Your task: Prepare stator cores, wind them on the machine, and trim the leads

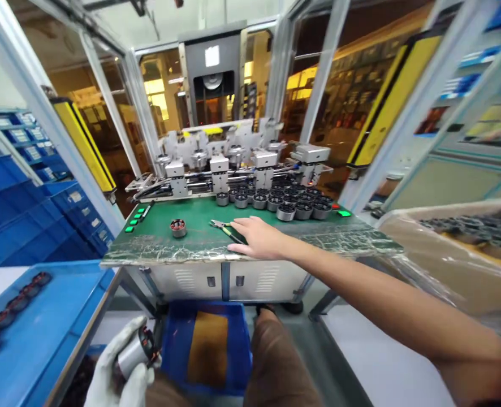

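Light is bright and diffuse, the panes (156,100) glow amber, and the stretched edges blur

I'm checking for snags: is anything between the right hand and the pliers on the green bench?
Nothing visible stands between the right hand and the pliers: the hand overlaps their handles in this view; contact is unclear. The copper-wound part sits apart, to their left.

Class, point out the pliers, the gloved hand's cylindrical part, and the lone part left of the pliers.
Pliers (224,228), head view: near the joint.
Cylindrical part (130,356), head view: silver side wall.
Lone part (178,232), head view: silver outer wall.
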`<state>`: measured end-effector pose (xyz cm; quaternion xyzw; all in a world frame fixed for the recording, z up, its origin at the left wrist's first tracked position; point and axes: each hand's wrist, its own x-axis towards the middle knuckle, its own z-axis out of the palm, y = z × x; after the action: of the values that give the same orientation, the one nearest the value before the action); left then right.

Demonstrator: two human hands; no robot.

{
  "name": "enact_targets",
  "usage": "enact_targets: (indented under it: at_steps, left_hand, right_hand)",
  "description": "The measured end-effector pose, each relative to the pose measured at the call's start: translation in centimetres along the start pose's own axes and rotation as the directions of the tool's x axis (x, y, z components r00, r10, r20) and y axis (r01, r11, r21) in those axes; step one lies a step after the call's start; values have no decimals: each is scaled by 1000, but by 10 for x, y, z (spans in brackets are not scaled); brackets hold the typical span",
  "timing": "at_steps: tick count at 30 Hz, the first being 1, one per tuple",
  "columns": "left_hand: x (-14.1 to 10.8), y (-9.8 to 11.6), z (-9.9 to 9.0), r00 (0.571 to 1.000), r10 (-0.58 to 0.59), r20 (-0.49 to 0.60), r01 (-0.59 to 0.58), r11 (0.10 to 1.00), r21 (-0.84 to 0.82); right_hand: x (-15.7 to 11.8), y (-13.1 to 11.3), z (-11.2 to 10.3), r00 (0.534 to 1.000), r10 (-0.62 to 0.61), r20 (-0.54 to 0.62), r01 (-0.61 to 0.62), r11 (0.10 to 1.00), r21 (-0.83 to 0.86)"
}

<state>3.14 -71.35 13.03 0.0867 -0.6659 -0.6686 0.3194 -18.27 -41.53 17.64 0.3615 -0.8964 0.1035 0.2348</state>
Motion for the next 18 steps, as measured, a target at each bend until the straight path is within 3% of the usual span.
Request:
enact_targets:
  at_steps: [3,6,9,12,14,18]
  left_hand:
    - [5,1,-2,998,-16,58,18,999,-35]
    - [6,-4,-1,996,3,92,2,999,-46]
    - [0,-8,5,991,41,130,-33,998,-58]
    - [-6,-9,11,979,88,184,-77,995,-63]
    - [-9,-8,13,969,124,212,-114,992,-56]
    - [-13,-3,11,952,187,244,-186,982,-29]
  right_hand:
    - [-34,-17,-3,998,-62,23,63,997,-54]
    - [-70,-51,0,986,-157,-55,155,987,-49]
    - [-101,-104,6,985,-132,-109,159,940,301]
    - [-116,-155,12,994,-83,-71,109,729,676]
    - [-118,-176,14,997,-64,-44,74,620,781]
    - [-114,-190,17,999,-46,6,20,555,832]
